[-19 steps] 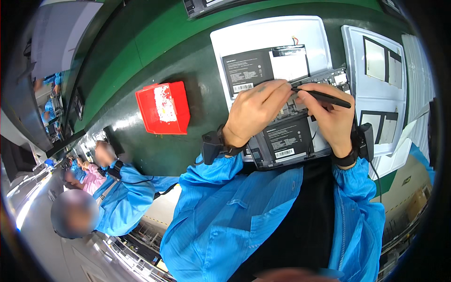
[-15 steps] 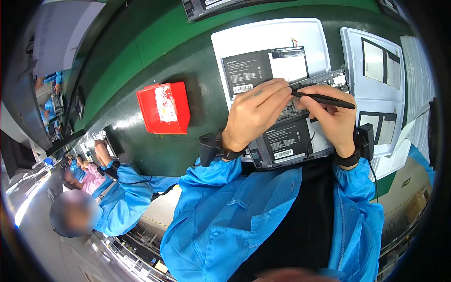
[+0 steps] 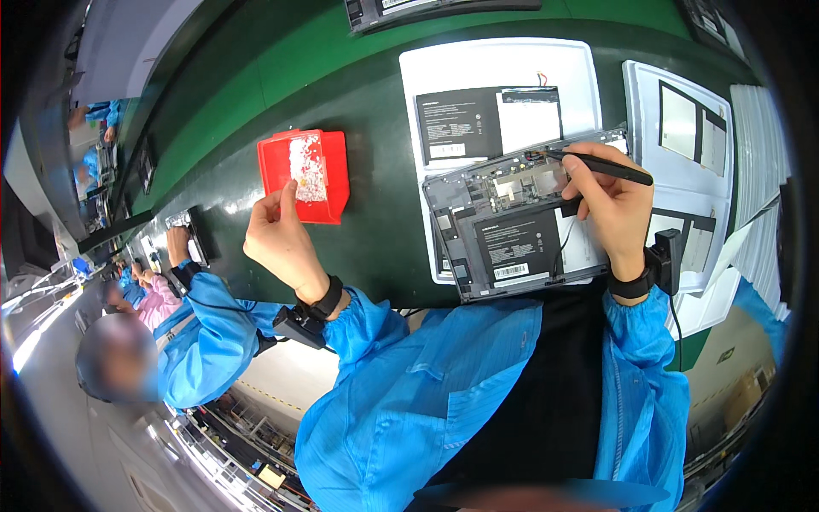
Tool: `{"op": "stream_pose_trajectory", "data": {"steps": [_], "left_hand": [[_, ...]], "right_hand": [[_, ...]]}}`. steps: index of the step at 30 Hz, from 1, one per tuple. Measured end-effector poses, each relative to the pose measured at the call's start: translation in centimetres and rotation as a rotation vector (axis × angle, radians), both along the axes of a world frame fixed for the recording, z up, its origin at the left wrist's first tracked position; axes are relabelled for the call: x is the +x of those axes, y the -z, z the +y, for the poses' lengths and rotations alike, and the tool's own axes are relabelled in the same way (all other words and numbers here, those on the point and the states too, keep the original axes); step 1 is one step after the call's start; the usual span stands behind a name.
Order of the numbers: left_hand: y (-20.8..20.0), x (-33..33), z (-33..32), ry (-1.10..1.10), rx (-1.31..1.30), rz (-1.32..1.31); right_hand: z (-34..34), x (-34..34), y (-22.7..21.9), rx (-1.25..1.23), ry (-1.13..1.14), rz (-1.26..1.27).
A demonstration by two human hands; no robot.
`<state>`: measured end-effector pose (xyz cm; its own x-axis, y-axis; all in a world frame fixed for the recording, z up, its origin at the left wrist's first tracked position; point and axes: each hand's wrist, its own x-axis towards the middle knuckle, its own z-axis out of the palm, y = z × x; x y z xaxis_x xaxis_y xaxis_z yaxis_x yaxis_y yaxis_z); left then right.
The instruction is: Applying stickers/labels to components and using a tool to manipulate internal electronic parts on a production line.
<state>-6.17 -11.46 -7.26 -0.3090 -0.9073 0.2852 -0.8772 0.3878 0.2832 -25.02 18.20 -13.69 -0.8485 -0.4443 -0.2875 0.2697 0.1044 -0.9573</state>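
Note:
My left hand (image 3: 281, 243) is over the near edge of a red bin (image 3: 345, 183). Its thumb and forefinger are pinched together; whatever they hold, if anything, is too small to make out. Small white pieces (image 3: 307, 166) lie in the bin. My right hand (image 3: 610, 205) grips slim black tweezers (image 3: 618, 167), their tip over the upper part of an opened tablet-like device (image 3: 465, 205). Its circuit board (image 3: 512, 189) shows, with a black battery (image 3: 516, 246) below it and a thin black cable (image 3: 563, 247) beside that. The device rests tilted on a white tray (image 3: 503, 60).
Another battery (image 3: 456, 124) lies on the tray behind the device. To the right stands a second white tray (image 3: 674, 77) with black-edged pale parts, beside stacked white sheets (image 3: 755, 162). One more device (image 3: 435, 15) sits at the far edge. A co-worker in a blue sleeve (image 3: 213, 307) works at left.
My left hand has moved left from the device to the red bin, uncovering the circuit board. My right hand stays over the device, still gripping the tweezers.

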Motion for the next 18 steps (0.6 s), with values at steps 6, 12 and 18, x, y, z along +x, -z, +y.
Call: {"op": "stream_pose_trajectory", "data": {"steps": [6, 12, 18], "left_hand": [[1.9, -3.2, 3.5, 0.507, -0.119, 0.189], [6.4, -9.5, 10.5, 1.115, 0.181, 0.322], [7.0, -10.5, 10.7, 1.170, 0.210, 0.297]], "right_hand": [[-0.4, 0.0, -0.3, 0.040, -0.018, 0.025], [-0.6, 0.3, 0.0, 0.010, -0.005, 0.045], [-0.5, 0.0, 0.0, -0.023, -0.012, 0.014]]}}
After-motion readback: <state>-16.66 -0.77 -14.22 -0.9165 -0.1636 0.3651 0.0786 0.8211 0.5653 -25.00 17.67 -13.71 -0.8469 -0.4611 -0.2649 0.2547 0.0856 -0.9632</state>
